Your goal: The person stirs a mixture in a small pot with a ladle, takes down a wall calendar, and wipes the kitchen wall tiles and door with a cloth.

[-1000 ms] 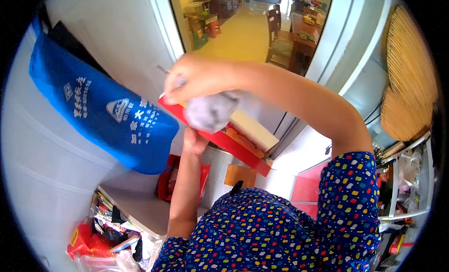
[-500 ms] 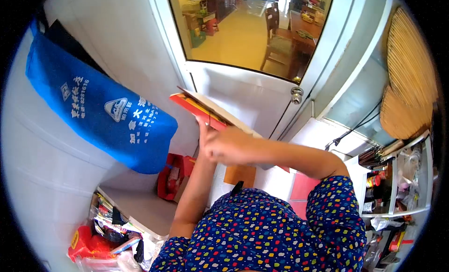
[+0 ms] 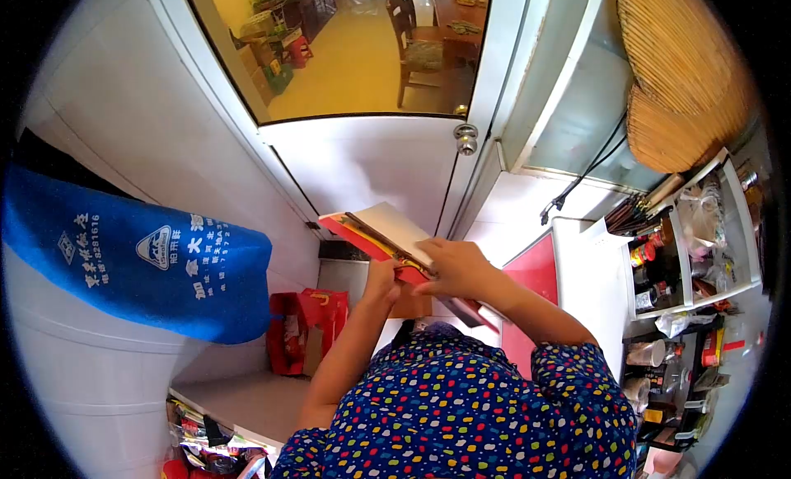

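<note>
A flat, folded-looking cardboard piece (image 3: 392, 223) is held slantwise in front of my body, before the door. Its upper face is beige, and red and yellow show along its near side. My left hand (image 3: 382, 281) is closed on the near edge from below. My right hand (image 3: 455, 266) grips it farther to the right, with fingers over the beige face and the thumb at the near side. Its lower right end runs under my right forearm, partly hidden. Whether it is a flattened box or a folder, I cannot make out.
A white door (image 3: 362, 162) with a glass pane and round knob (image 3: 465, 138) stands ahead. A blue bag (image 3: 140, 256) hangs at left, above a red paper bag (image 3: 329, 314). Shelves (image 3: 696, 256) with bottles and woven fans (image 3: 684, 58) are at right.
My right hand has moved from beside my left wrist onto the cardboard piece and now grips it. My view has shifted right, so door and blue bag appear farther left.
</note>
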### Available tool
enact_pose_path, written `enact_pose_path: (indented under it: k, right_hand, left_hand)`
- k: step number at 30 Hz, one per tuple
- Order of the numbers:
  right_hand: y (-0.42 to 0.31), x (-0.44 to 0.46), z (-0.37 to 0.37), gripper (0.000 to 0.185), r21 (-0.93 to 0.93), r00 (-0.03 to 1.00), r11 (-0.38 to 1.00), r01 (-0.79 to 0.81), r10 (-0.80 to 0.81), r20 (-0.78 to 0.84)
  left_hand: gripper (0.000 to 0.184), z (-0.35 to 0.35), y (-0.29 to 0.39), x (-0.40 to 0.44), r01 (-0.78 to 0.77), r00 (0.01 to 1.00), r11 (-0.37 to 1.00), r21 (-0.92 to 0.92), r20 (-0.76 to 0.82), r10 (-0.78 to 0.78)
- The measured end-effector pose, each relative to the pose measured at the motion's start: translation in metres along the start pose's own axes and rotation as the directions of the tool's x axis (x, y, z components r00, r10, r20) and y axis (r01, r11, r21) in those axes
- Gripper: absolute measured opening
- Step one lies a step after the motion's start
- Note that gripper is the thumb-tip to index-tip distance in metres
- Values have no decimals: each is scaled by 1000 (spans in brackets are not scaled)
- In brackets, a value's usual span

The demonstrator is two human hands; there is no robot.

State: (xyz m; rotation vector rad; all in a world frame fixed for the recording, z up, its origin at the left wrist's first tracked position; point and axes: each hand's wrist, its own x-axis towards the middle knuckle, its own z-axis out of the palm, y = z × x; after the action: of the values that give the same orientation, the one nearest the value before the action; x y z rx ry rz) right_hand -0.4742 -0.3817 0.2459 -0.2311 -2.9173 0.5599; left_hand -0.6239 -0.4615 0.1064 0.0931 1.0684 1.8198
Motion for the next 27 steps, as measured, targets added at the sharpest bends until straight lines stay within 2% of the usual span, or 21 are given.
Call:
enact_pose_path:
  k: [1,2,3,4,6,7,8,11,12,13,15,16,19,21,22,23,24,26,27]
  right_hand:
    - [9,-11,1,64,-127,983,978,-168,175,47]
    - [15,-21,4,64,-127,982,976,-178,185,42]
    - [19,-31,9,66,-203,939,946,-253,291,185]
    - [23,-41,15,68,-286,862,906,-313,398,315]
    - [40,-58,34,62,-287,858,891,-351,429,283]
    - [51,-66,46,56,-288,855,881,-375,449,260]
    - [64,-73,59,42,-329,851,852,-408,485,202]
    - [79,-88,52,32,-316,807,815,-485,557,197]
    - [88,-96,60,23,-246,829,817,-521,553,85]
    - [91,-102,61,23,-244,829,817,-522,553,79]
    - [95,-106,57,26,-219,817,806,-550,574,59]
    - [98,-106,51,27,-239,793,795,-557,595,131]
    - [118,-119,52,28,-218,744,742,-634,662,89]
    - [128,-126,42,33,-236,715,719,-653,689,120]
    - [133,-132,37,40,-174,682,687,-706,725,96]
    - [134,-136,33,50,-111,644,647,-754,762,73]
    - [135,-137,28,50,-107,635,639,-761,769,74]
    - [137,-137,18,65,-38,489,488,-872,872,-26]
    - [141,-141,22,65,-38,487,486,-873,873,-24]
  left_hand:
    - [37,13,-2,-4,-47,999,994,-99,-23,44]
    - [32,22,-5,1,-10,997,1000,-20,-80,9]
    - [32,32,-8,5,-6,998,1000,-13,-70,5]
    - [40,43,-12,7,7,996,1000,-12,-94,-8]
    - [60,64,-24,11,37,989,999,-9,-140,-38]
    - [60,73,-31,12,46,991,999,0,-130,-45]
    - [59,78,-39,14,52,991,997,58,-123,-44]
    - [58,87,-65,32,97,987,982,164,-139,-75]
    - [58,85,-76,45,151,984,958,243,-126,-123]
    - [58,82,-89,61,200,978,926,320,-118,-171]
    - [60,82,-113,85,162,985,925,343,-114,-130]
    - [60,88,-115,88,209,978,919,336,-72,-196]
    - [60,125,-97,78,343,932,898,276,20,-363]
    - [60,158,-69,54,295,929,843,449,73,-364]
    - [61,162,-69,56,293,909,855,428,152,-388]
    - [61,165,-74,60,300,905,849,434,153,-398]
    - [60,168,-80,64,293,908,833,470,136,-396]
    - [60,170,-93,69,295,908,812,503,116,-402]
    - [61,168,-99,70,320,887,819,477,153,-436]
